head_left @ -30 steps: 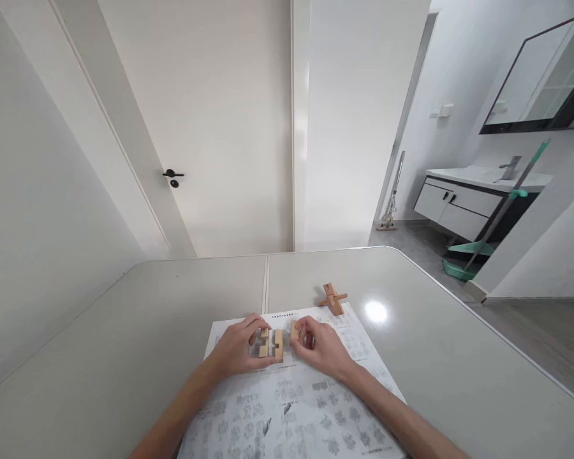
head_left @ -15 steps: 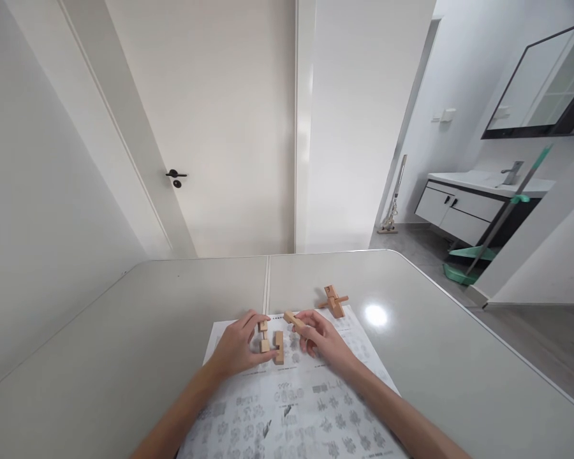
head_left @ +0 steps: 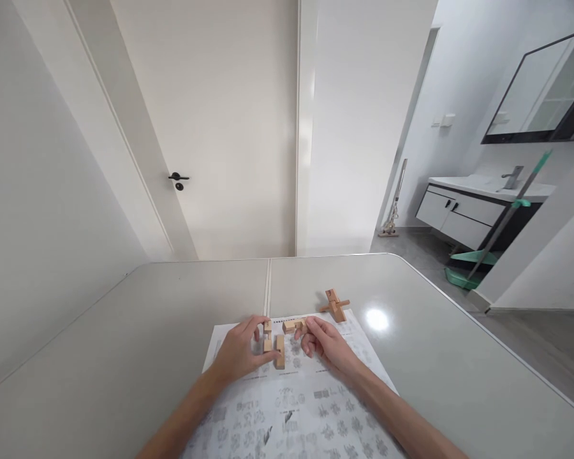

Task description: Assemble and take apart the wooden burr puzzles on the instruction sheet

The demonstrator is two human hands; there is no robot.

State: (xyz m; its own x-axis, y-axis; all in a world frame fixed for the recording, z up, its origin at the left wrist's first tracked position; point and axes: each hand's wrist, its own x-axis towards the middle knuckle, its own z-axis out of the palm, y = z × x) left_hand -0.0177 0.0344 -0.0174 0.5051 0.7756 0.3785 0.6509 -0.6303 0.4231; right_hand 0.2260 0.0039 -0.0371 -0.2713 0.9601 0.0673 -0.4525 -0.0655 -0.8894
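Observation:
My left hand [head_left: 239, 350] pinches two notched wooden puzzle pieces [head_left: 273, 344] standing side by side on a printed instruction sheet [head_left: 291, 408]. To their right, my right hand [head_left: 326, 343] grips a third notched wooden piece [head_left: 293, 326], held level just above the sheet with its end pointing toward the pair. An assembled wooden cross [head_left: 335, 305] rests on the table beyond the sheet's far right corner.
The grey table [head_left: 124, 344] has a centre seam and a rounded far right corner. Behind it are a white door with a black handle [head_left: 176, 178], a bathroom vanity [head_left: 463, 204] and a green-handled mop [head_left: 497, 223] at right.
My right hand has lifted its piece off the sheet, turned it level and brought it toward the two pieces in my left hand. The camera has tilted slightly.

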